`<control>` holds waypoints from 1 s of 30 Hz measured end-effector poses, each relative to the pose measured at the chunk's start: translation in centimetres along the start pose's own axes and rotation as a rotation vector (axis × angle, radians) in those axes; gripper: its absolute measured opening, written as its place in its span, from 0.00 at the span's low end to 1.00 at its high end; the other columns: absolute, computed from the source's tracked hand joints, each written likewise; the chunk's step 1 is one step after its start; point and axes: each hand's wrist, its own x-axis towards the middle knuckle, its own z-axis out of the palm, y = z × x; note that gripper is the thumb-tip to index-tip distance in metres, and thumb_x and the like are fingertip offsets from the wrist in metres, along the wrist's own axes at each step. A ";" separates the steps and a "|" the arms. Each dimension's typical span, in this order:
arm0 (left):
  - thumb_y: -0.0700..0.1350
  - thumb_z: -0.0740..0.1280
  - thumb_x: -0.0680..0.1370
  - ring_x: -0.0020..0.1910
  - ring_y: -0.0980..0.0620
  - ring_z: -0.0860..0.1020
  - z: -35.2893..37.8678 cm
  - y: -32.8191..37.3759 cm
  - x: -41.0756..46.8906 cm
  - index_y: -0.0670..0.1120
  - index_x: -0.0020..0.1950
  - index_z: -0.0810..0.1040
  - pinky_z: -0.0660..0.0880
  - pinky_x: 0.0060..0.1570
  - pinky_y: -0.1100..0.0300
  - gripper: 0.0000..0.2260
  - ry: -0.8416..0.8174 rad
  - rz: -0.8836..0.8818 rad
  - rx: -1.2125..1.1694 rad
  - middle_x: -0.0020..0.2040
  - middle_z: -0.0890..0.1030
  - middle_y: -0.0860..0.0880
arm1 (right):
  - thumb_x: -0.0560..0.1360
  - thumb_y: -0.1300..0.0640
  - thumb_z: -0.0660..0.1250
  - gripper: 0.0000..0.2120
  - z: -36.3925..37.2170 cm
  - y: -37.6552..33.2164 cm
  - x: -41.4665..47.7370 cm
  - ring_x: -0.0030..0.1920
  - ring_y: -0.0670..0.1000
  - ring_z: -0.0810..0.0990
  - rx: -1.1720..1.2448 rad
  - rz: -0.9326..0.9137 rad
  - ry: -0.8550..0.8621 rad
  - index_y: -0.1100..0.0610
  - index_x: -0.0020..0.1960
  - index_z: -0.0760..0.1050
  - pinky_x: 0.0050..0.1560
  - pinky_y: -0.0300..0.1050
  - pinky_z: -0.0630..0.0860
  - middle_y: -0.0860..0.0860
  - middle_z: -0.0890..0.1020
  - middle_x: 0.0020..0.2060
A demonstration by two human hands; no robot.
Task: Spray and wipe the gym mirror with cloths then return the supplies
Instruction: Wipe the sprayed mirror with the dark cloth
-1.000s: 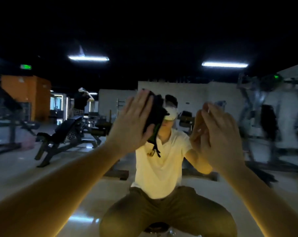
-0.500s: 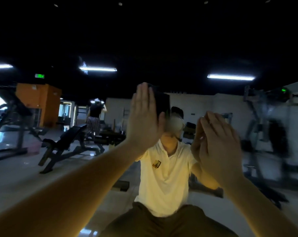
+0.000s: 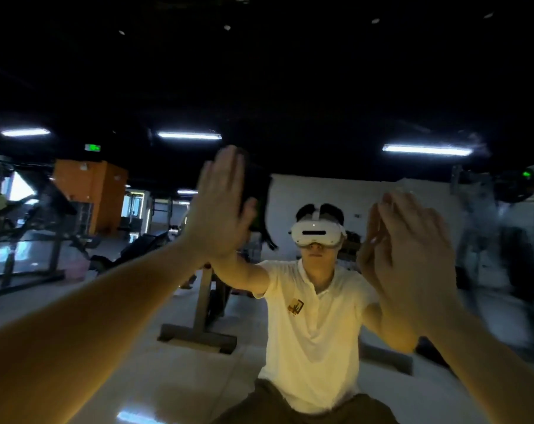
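Note:
The gym mirror [image 3: 336, 102] fills the view in front of me. My left hand [image 3: 220, 209] lies flat against it with straight fingers, pressing a dark cloth [image 3: 259, 206] to the glass; most of the cloth is hidden behind the palm. My right hand [image 3: 412, 255] is raised flat at the glass to the right, fingers nearly straight and blurred. A faint pale blur shows above its fingertips; whether it is a cloth I cannot tell. No spray bottle is visible.
The mirror reflects me crouching in a white shirt [image 3: 311, 332] and a headset. Also reflected are a bench frame [image 3: 198, 325], dark weight benches at left, an orange wall [image 3: 91, 194] and machines at right.
My left hand and the dark cloth have slid left across the glass, off my reflected face. The view has tilted upward. My right hand stays right of the reflection.

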 end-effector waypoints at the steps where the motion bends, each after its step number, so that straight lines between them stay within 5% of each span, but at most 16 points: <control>1: 0.59 0.47 0.85 0.84 0.42 0.45 -0.2 -1.7 0.0 0.38 0.84 0.47 0.46 0.82 0.41 0.34 0.003 -0.116 0.009 0.85 0.47 0.38 | 0.80 0.53 0.53 0.26 0.1 0.4 0.1 0.77 0.62 0.66 -0.021 0.028 -0.010 0.63 0.74 0.71 0.76 0.65 0.62 0.61 0.70 0.76; 3: 0.58 0.43 0.85 0.84 0.39 0.47 -0.6 -3.4 0.1 0.36 0.84 0.48 0.49 0.82 0.39 0.34 0.005 -0.290 0.018 0.84 0.49 0.35 | 0.80 0.52 0.51 0.28 0.5 0.9 0.0 0.78 0.62 0.65 -0.023 0.050 -0.015 0.63 0.76 0.69 0.76 0.66 0.61 0.62 0.69 0.76; 6: 0.57 0.43 0.85 0.84 0.37 0.47 -0.5 -0.9 0.6 0.33 0.83 0.48 0.49 0.82 0.40 0.34 0.034 -0.324 -0.047 0.84 0.49 0.33 | 0.81 0.53 0.51 0.28 0.7 1.0 -0.4 0.78 0.62 0.64 -0.029 0.028 -0.007 0.63 0.77 0.68 0.77 0.65 0.60 0.61 0.68 0.77; 13: 0.57 0.45 0.86 0.84 0.40 0.40 -0.2 13.7 4.4 0.35 0.83 0.44 0.44 0.83 0.46 0.34 0.061 -0.040 -0.159 0.84 0.42 0.36 | 0.79 0.56 0.55 0.25 -0.6 3.3 -0.1 0.74 0.58 0.71 0.056 -0.090 0.032 0.62 0.73 0.74 0.72 0.54 0.61 0.59 0.75 0.73; 18: 0.56 0.49 0.86 0.84 0.41 0.40 0.3 21.4 4.5 0.37 0.83 0.42 0.41 0.83 0.47 0.33 0.017 0.241 -0.162 0.84 0.43 0.37 | 0.79 0.60 0.57 0.22 -2.2 5.7 -0.4 0.60 0.59 0.79 0.300 0.103 0.055 0.63 0.72 0.74 0.63 0.60 0.77 0.61 0.79 0.64; 23: 0.57 0.51 0.86 0.84 0.42 0.44 0.4 18.2 4.0 0.37 0.84 0.47 0.45 0.83 0.47 0.34 0.010 0.362 -0.115 0.85 0.47 0.37 | 0.78 0.56 0.53 0.26 -2.6 4.1 0.1 0.65 0.59 0.77 0.236 0.021 0.047 0.63 0.70 0.75 0.68 0.60 0.72 0.60 0.79 0.66; 26: 0.58 0.49 0.86 0.84 0.43 0.41 0.4 13.4 2.9 0.38 0.84 0.45 0.46 0.83 0.45 0.34 0.014 0.226 -0.082 0.85 0.44 0.38 | 0.79 0.53 0.52 0.26 -2.0 1.9 0.7 0.72 0.56 0.70 0.147 -0.014 0.029 0.62 0.72 0.73 0.74 0.55 0.64 0.59 0.75 0.71; 30: 0.58 0.48 0.86 0.84 0.43 0.41 0.5 5.9 0.7 0.39 0.85 0.44 0.47 0.83 0.44 0.34 0.040 0.014 -0.094 0.85 0.43 0.39 | 0.78 0.49 0.49 0.29 -0.6 -0.5 1.7 0.75 0.61 0.69 0.035 -0.001 -0.059 0.61 0.72 0.72 0.72 0.62 0.68 0.60 0.72 0.73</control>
